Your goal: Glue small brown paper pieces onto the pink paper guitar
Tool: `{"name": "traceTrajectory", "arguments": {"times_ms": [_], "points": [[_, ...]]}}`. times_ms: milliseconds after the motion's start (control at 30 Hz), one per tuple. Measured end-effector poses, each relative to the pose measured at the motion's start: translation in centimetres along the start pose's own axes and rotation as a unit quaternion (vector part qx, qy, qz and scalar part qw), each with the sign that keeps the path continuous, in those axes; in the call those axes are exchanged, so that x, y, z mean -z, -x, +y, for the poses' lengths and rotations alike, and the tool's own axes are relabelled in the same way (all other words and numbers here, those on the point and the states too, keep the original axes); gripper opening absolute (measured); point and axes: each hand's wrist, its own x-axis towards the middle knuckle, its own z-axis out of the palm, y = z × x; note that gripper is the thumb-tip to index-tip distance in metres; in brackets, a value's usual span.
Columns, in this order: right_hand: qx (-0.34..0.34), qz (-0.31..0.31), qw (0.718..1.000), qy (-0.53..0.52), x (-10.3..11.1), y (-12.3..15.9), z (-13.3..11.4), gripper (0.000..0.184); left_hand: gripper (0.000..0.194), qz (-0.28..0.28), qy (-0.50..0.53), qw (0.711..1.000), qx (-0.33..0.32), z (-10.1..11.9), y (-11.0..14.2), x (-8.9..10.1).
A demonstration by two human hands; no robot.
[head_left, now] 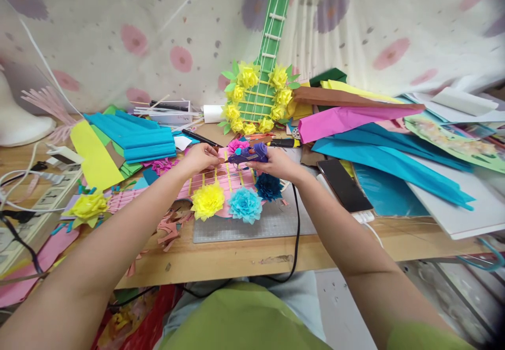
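My right hand [278,163] grips a purple hot glue gun [254,153], its nozzle pointing left. Just left of the nozzle, my left hand [202,158] is closed in a pinch; whatever sits between its fingertips is too small to make out. Below both hands lies a pink paper guitar [235,181] with yellow strips and strings, its neck reaching left under my left forearm. A yellow paper flower [208,202], a light blue paper flower [245,205] and a dark blue paper flower [269,186] line its near edge. A magenta flower [238,145] shows behind the hands.
A green paper guitar [272,40] with yellow flowers leans at the back. Crepe paper [379,158] and a phone [344,184] lie right. A power strip [39,203] is at the left. The glue gun's black cord [297,234] hangs over the table's front edge.
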Motion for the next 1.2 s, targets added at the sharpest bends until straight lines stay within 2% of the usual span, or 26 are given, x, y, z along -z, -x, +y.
{"name": "traceTrajectory", "arguments": {"times_ms": [267, 567, 1033, 1133, 1200], "points": [[-0.019, -0.021, 1.0, 0.008, 0.1, -0.1, -0.1, 0.036, 0.032, -0.013, 0.0, 1.0, 0.003, -0.2, -0.1, 0.0], [-0.012, -0.004, 1.0, 0.016, -0.2, -0.4, 0.4, 0.031, 0.032, -0.016, -0.003, 1.0, -0.006, 0.1, -0.1, 0.0], [-0.003, 0.014, 1.0, -0.023, -0.2, -0.5, 0.3, 0.034, 0.031, -0.031, -0.019, 0.999, -0.008, 0.7, 0.3, 0.1], [-0.009, 0.039, 0.999, -0.03, 0.1, -0.5, 0.6, 0.036, 0.033, -0.053, -0.028, 0.998, -0.004, 1.3, 0.8, 0.3], [-0.013, 0.085, 0.995, -0.048, 0.6, -0.4, 1.4, 0.039, 0.033, -0.073, -0.023, 0.997, -0.013, 1.6, 1.1, 0.7]]}}
